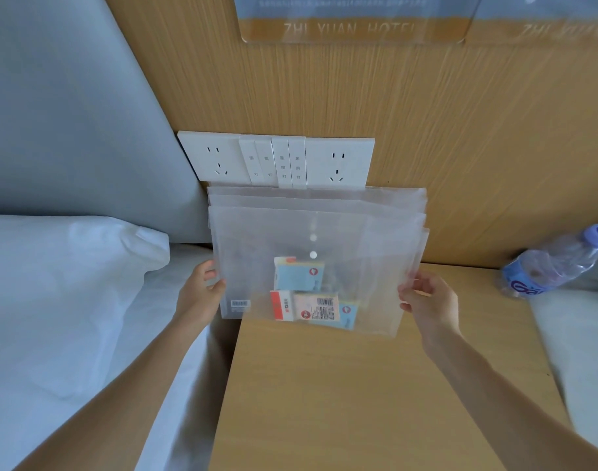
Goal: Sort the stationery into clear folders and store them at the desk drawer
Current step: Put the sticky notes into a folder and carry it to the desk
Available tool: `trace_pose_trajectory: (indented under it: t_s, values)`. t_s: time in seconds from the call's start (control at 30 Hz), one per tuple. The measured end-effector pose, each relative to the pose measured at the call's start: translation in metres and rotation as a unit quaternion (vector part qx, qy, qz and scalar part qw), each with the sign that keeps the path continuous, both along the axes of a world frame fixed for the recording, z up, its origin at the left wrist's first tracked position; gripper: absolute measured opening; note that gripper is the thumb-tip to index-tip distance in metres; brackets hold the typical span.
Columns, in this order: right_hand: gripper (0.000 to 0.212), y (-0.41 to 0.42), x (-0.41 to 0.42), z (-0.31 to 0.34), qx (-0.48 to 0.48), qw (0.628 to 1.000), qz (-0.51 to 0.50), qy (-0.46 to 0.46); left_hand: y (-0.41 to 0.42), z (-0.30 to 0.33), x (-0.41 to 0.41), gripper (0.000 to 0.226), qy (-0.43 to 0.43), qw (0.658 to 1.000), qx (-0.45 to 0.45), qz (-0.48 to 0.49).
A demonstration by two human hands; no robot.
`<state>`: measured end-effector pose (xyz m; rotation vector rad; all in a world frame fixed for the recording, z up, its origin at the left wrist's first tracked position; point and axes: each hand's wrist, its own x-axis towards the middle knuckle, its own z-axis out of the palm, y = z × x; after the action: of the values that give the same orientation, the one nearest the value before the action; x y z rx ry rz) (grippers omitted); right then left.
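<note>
Nearest, a light wooden bedside desk top [341,385] lies bare below the person's two forearms. Above its far edge, the left hand [199,294] pinches the left side of a stack of translucent clear plastic snap-button folders [358,260], thumb on the front face, while the right hand [428,302] grips the right side with curled fingers; both hands grasp the stack, which is held upright and off the desk. Inside the front folder, small pastel packets of sticky notes and stationery [307,297] have slid to the bottom. The folder tops are fanned unevenly, so the step in hand, judged from this, is squaring the stack before storing it: tapping the bottom edges on the desk would align them, and keeping the snap side up should stop the packets spilling. No drawer is visible. Further right, a clear plastic water bottle with a blue label [556,263] lies on its side. Beyond, a white wall socket-and-switch panel [277,161] sits on the wood-grain wall.
</note>
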<state>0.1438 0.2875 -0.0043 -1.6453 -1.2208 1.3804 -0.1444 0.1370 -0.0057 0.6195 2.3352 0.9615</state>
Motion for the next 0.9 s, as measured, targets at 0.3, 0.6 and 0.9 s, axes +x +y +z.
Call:
trace_pose_trajectory:
  t_s: [0.3, 0.6, 0.9]
  values:
    - [0.039, -0.012, 0.016, -0.006, -0.006, 1.0, -0.012, -0.025, -0.027, -0.005, -0.006, 0.05, -0.002, 1.0, -0.004, 0.014]
    - [0.034, -0.014, 0.013, -0.008, 0.02, 0.997, 0.01, -0.071, -0.026, -0.001, -0.01, 0.047, -0.009, 1.0, -0.007, -0.017]
    - [0.009, -0.022, 0.007, -0.016, 0.028, 0.995, 0.009, -0.092, -0.018, -0.001, -0.004, 0.013, -0.003, 0.999, -0.018, -0.049]
